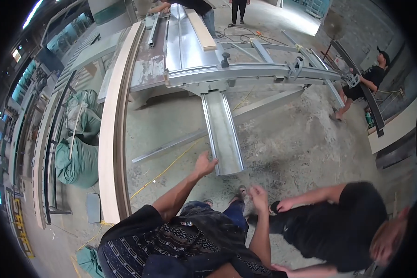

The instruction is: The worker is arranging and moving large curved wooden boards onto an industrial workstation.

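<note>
A long metal rail [223,134] with a pale channel and shiny edges juts toward me from a sliding table saw [185,46]. My left hand [204,164] is beside the rail's near left edge, thumb out toward it; whether they touch is unclear. That hand holds nothing I can see. To the right of the rail's near end, my right hand [258,197] is raised in the air, fingers bent and blurred, and nothing shows in it. Across the saw's front runs an aluminium crosscut fence [250,74] with a black knob [225,60].
Long boards [110,120] stretch along my left, past green sacks [78,160]. A person in black [333,222] is close at my right; another [373,76] holds a dark strip at the far right. Someone leans over the saw's far end. A yellow cable [171,164] crosses the floor.
</note>
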Tool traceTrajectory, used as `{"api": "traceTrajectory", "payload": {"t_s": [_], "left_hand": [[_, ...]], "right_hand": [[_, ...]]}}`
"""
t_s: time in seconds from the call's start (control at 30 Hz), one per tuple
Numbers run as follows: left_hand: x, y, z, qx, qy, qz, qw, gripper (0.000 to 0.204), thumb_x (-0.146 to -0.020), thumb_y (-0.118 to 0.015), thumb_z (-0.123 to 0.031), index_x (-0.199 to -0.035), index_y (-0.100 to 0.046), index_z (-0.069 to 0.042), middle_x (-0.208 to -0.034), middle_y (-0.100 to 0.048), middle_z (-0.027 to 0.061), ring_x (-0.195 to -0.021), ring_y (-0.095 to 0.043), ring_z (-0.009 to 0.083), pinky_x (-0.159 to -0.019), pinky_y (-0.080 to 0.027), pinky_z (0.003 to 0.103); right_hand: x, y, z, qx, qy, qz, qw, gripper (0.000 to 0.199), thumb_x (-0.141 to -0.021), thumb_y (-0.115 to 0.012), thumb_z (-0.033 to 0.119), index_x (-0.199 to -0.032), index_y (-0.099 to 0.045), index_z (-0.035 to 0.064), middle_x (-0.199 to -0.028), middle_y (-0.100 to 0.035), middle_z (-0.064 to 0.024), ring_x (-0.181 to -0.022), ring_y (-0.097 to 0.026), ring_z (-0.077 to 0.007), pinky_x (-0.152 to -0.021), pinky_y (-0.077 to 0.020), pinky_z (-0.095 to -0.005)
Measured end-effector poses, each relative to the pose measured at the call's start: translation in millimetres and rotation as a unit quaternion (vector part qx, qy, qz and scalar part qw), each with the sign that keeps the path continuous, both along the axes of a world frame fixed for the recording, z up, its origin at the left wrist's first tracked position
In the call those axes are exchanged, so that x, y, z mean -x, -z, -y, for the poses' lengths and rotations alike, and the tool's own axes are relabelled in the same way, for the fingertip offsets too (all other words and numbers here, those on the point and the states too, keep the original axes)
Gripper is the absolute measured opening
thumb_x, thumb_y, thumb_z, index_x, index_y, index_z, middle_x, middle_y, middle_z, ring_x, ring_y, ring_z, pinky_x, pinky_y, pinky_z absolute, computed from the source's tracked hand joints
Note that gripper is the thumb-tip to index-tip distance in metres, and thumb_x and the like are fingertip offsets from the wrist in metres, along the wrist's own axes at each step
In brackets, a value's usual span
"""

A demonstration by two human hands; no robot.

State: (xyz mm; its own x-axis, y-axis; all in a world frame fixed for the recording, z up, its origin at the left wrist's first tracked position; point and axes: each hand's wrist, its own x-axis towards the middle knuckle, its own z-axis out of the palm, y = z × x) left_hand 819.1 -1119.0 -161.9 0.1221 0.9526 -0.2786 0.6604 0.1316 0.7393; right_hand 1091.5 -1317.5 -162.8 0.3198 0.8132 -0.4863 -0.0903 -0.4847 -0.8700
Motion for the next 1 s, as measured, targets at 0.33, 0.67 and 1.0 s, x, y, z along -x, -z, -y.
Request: {"api": "traceTrajectory", "payload": {"t_s": [0.33,0.67,1.0], "left_hand": [[-127,34,-37,0.110,-0.017,-0.164,0.980,0.101,-0.089,-0.068,-0.056,-0.160,-0.028,0.005,-0.164,-0.024,0.0371,-0.152,-0.026,0.0525,-0.125,-0.022,0.059],[-147,47,-33,0.144,-0.033,-0.234,0.961,0.095,-0.087,-0.069,-0.059,-0.157,-0.037,-0.003,-0.168,-0.007,0.0372,-0.152,-0.009,0.0632,-0.122,-0.018,0.068],[-151,12,-103,0.265,-0.050,-0.193,0.944,0.083,-0.083,-0.072,-0.063,-0.140,-0.063,-0.004,-0.152,-0.046,0.0369,-0.142,-0.041,0.0554,-0.117,-0.037,0.058]], "right_hand": [[-255,-6,-164,-0.030,0.138,-0.038,0.989,0.033,-0.103,-0.063,0.027,-0.127,-0.065,0.0041,-0.103,-0.072,-0.0040,-0.082,-0.068,-0.0142,-0.064,-0.0547,-0.0282],[-244,25,-216,0.048,-0.116,0.022,0.992,0.033,-0.099,-0.070,0.026,-0.121,-0.072,0.0017,-0.099,-0.077,-0.0086,-0.088,-0.071,-0.0152,-0.074,-0.0549,-0.0309],[-315,-4,-323,0.019,-0.306,0.207,0.929,0.038,-0.095,-0.072,0.025,-0.122,-0.071,-0.0026,-0.107,-0.077,-0.0170,-0.097,-0.073,-0.0232,-0.088,-0.0558,-0.0361]]}}
